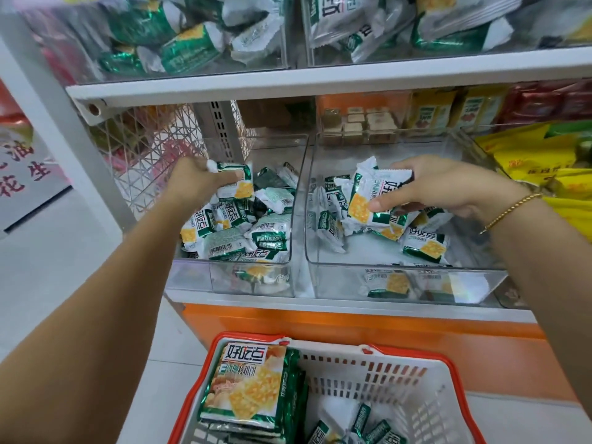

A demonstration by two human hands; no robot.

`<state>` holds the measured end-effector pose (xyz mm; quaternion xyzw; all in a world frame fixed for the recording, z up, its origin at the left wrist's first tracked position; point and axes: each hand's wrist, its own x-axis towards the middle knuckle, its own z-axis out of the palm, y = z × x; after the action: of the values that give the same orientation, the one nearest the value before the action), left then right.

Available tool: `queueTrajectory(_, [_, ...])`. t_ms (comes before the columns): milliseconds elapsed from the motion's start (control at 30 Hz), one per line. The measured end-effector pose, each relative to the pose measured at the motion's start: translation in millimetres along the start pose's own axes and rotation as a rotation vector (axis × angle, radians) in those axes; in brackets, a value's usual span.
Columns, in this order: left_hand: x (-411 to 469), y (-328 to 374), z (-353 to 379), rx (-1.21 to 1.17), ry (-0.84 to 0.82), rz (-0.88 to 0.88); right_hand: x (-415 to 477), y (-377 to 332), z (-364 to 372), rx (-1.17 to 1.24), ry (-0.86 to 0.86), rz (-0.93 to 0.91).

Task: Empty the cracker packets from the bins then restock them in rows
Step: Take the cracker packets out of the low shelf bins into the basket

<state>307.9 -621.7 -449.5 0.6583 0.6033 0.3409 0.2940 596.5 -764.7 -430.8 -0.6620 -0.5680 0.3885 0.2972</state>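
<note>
Emptying is judged to be under way. A cracker packet (235,184) is clasped by the left grip (198,177), fingers curled, at the back of the left bin (192,280). A bunch of packets (371,200) is pinched by the right grip (432,187) in the right bin (336,283). Each handful should be lifted clear of the front walls and released low over the basket (384,376) below, so none is spilled.

A shop: stocked shelves (320,80), clear snack bins (400,283), shopping basket (416,373).
</note>
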Motion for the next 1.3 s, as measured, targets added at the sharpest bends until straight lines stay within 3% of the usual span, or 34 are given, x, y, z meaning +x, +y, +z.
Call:
queueTrajectory(200, [-98.4,-3.8,-25.0,-0.267,0.276,0.118,-30.1,-4.3,15.2,0.257,-0.051,-0.088])
queueTrajectory(300, [-154.0,-13.9,-20.4,-0.481,0.141,0.088,-58.0,8.4,31.4,0.461,-0.123,-0.139])
queueTrajectory(400, [-213.0,-32.3,9.0,-0.5,-0.023,-0.002,-85.0,42.0,57.9,0.477,-0.186,-0.083])
queueTrajectory(500, [-260.5,-65.0,52.1,-0.352,-0.216,-0.122,-101.6,79.8,87.6,0.29,-0.231,0.083])
queueTrajectory(633, [-293.6,-134.8,118.5,-0.206,-0.446,-0.334,-108.7,144.6,132.4,-0.138,-0.223,0.276])
queueTrajectory(767, [-318.5,-176.4,177.1,0.127,-0.711,-0.337,-119.5,203.1,189.4,-0.575,-0.339,0.439])
queueTrajectory(1033, [-335.7,-200.5,209.0,0.307,-0.969,-0.36,-135.7,259.0,258.6,-0.768,-0.627,0.452])
queueTrajectory(1167, [-322.8,-195.6,203.1,0.368,-0.981,-0.242,-128.6,258.9,255.1,-0.857,-0.741,0.339])
queueTrajectory(1300, [-283.7,-161.1,176.7,0.216,-0.699,-0.162,-99.5,203.1,213.8,-0.765,-0.57,0.215])
